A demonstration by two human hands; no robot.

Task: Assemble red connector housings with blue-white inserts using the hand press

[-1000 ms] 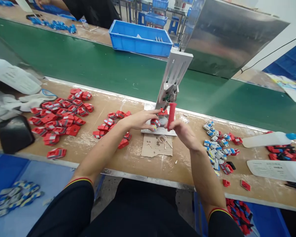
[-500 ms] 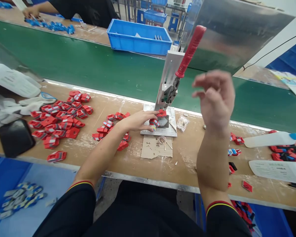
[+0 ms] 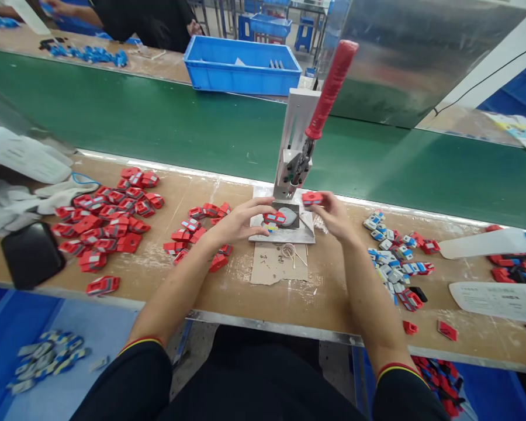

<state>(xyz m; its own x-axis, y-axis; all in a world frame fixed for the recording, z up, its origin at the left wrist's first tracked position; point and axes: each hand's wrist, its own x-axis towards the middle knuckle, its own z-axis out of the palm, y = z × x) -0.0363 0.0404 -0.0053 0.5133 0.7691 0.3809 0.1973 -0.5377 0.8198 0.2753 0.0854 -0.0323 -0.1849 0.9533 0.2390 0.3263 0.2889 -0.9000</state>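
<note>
My left hand (image 3: 241, 221) is at the left of the press base plate (image 3: 307, 237), thumb and fingers curled around a red toy car body (image 3: 275, 218) with light windows. A small yellow-and-blue piece shows below that body, close to my thumb. My right hand (image 3: 335, 216) pinches another red toy car body (image 3: 312, 197) just right of the press column. Between my hands lies a grey round pad (image 3: 289, 217) on a dark square. The hand press (image 3: 296, 155) stands behind it, its red lever handle (image 3: 333, 88) raised.
Piles of red car bodies (image 3: 109, 222) lie to the left, with a smaller group (image 3: 184, 234) nearer. White-and-blue pieces (image 3: 390, 257) and bottles (image 3: 486, 242) are at right. Cardboard (image 3: 267, 269) with cotton swabs lies in front. A co-worker's arm and a blue bin (image 3: 243, 67) are beyond the green belt.
My right hand has come down from beside the lever to the press base and now holds a red car body. The left hand has drawn slightly left with its piece.
</note>
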